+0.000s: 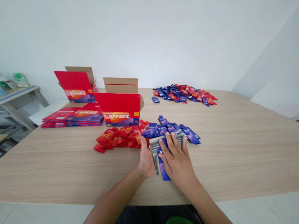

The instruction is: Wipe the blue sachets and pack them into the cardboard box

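Note:
A thick stack of thin, grey-edged pieces (155, 145) with a blue-purple face is between my hands near the table's front; I cannot make out its exact kind. My left hand (146, 162) bears against the stack's left side, thumb pointing up and the other fingers mostly hidden. Flat across the top lies my right hand (176, 158), fingers spread, hiding much of the stack. Just beyond are a heap of red sachets (122, 136) on the left and several blue sachets (170, 126) on the right, some touching the stack.
An open red box (120, 109) stands behind the red sachets, with a second open box (77, 86) farther left. Flattened cartons (72, 116) are piled beside them. A mixed heap of red and blue sachets (184, 93) lies at the back. A side desk (11, 95) holds bottles.

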`<state>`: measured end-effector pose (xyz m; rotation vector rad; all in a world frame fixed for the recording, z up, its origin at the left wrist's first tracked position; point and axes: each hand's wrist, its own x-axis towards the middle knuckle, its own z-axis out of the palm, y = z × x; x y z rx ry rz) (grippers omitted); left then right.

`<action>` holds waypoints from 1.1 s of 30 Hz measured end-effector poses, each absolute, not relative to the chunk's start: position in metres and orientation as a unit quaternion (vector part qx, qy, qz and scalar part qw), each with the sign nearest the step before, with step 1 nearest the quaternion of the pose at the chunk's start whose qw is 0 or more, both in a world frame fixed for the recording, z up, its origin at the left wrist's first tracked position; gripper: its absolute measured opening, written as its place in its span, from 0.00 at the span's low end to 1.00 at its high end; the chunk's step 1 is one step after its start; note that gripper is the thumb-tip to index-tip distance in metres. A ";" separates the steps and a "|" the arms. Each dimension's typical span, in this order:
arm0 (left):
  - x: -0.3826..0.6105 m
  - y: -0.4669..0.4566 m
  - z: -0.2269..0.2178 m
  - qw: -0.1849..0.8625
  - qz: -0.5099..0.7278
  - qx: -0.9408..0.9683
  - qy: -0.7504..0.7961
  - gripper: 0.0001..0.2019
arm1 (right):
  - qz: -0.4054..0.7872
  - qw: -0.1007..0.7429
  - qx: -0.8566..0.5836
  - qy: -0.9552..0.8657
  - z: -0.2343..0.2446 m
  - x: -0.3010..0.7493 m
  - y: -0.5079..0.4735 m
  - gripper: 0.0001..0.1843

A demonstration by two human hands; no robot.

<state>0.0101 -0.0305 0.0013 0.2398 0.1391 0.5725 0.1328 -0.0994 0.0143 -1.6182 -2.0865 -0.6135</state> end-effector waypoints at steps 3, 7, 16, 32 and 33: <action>0.009 -0.030 0.004 0.946 0.292 0.113 0.078 0.54 | -0.220 0.216 -0.602 -0.737 0.022 0.133 -0.087 0.22; 0.010 -0.029 0.007 0.941 0.307 0.115 0.084 0.52 | -0.210 0.228 -0.637 -0.706 0.029 0.136 -0.074 0.21; 0.014 -0.035 0.004 0.954 0.253 0.154 0.053 0.54 | -0.134 0.339 -0.685 -0.631 0.033 0.155 -0.052 0.33; 0.012 -0.033 0.010 0.957 0.251 0.122 0.075 0.58 | -0.127 0.398 -0.694 -0.587 0.013 0.164 -0.079 0.43; 0.012 -0.034 0.010 0.958 0.252 0.122 0.067 0.57 | -0.127 0.389 -0.699 -0.587 0.012 0.164 -0.080 0.42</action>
